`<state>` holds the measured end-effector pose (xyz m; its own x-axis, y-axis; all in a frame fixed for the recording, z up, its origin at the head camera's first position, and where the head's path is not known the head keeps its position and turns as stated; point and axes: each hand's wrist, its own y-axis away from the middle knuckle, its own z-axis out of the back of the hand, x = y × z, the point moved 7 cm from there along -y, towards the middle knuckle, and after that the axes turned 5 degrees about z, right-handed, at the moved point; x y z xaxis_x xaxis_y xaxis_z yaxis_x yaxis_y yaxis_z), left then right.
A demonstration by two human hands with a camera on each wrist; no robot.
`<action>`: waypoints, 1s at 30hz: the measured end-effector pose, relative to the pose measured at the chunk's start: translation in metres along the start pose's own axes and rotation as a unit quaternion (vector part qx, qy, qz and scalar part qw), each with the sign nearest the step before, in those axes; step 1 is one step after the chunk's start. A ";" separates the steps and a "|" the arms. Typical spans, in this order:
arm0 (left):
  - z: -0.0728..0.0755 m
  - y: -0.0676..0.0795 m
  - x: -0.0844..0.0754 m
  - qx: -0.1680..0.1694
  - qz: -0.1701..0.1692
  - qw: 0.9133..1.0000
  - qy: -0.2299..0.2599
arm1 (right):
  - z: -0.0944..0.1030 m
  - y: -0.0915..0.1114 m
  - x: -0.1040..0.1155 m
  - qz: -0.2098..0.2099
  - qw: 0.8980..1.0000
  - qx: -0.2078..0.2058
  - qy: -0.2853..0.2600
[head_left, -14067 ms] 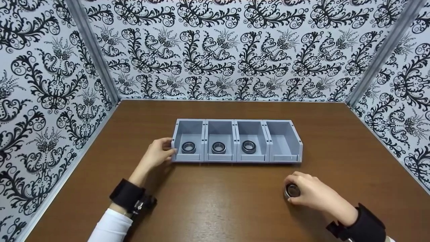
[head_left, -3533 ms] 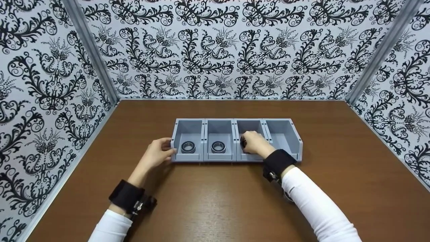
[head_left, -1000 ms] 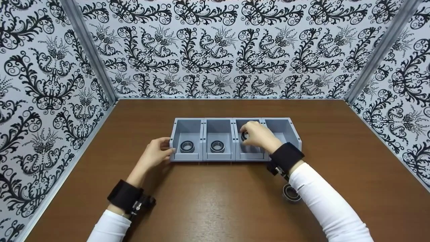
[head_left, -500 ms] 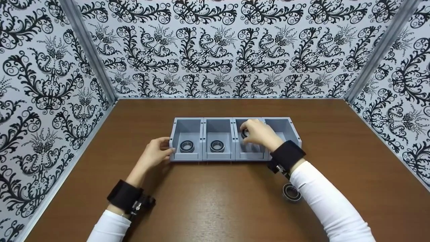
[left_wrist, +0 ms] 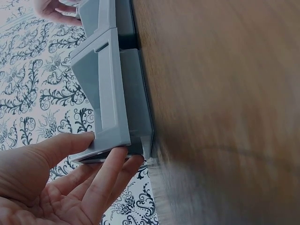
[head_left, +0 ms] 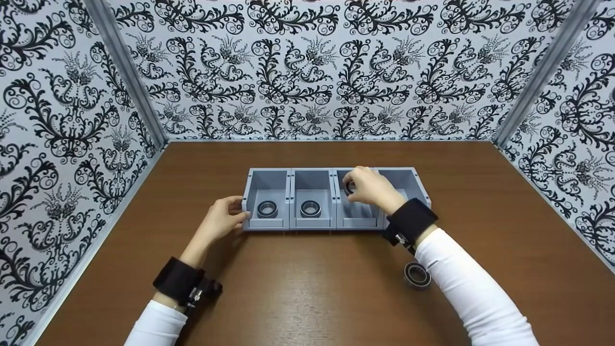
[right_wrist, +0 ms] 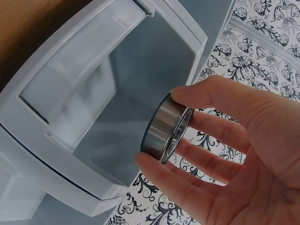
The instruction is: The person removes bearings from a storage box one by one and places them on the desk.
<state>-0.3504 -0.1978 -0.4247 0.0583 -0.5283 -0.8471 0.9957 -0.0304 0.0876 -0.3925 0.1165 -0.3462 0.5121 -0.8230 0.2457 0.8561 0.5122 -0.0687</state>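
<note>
A grey bin tray [head_left: 313, 223] with a row of open compartments stands mid-table. One steel bearing [head_left: 266, 208] lies in its leftmost compartment and another bearing [head_left: 310, 208] in the second. My right hand [head_left: 353, 185] pinches a third bearing [head_left: 349, 187] between thumb and fingers, held above the third compartment. The right wrist view shows this bearing [right_wrist: 168, 127] on edge in my right hand [right_wrist: 159, 126] over an empty compartment of the tray [right_wrist: 70, 84]. My left hand [head_left: 240, 214] grips the tray's left end; in the left wrist view my left hand [left_wrist: 108, 145] has its thumb and fingers on the end wall of the tray [left_wrist: 110, 84].
A loose bearing [head_left: 416, 275] lies on the brown table [head_left: 307, 298] beside my right forearm. The tray's rightmost compartment [head_left: 408, 192] holds nothing. Patterned walls enclose the table on the left, back and right.
My right hand has lifted the bearing out of the third compartment and raised it a little over the last second. The left hand has stayed on the tray's end.
</note>
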 end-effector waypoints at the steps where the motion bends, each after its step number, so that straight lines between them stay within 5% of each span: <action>1: 0.000 0.000 0.000 0.000 0.000 1.000 -0.001 | 0.000 0.000 0.000 0.000 1.000 0.001 0.002; 30: 0.001 -0.001 0.001 0.002 0.005 1.000 -0.004 | 0.006 0.002 0.005 0.013 1.000 0.006 0.002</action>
<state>-0.3518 -0.1990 -0.4251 0.0681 -0.5348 -0.8423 0.9948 -0.0280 0.0983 -0.3887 0.1145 -0.3397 0.5349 -0.8104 0.2391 0.8414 0.5366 -0.0639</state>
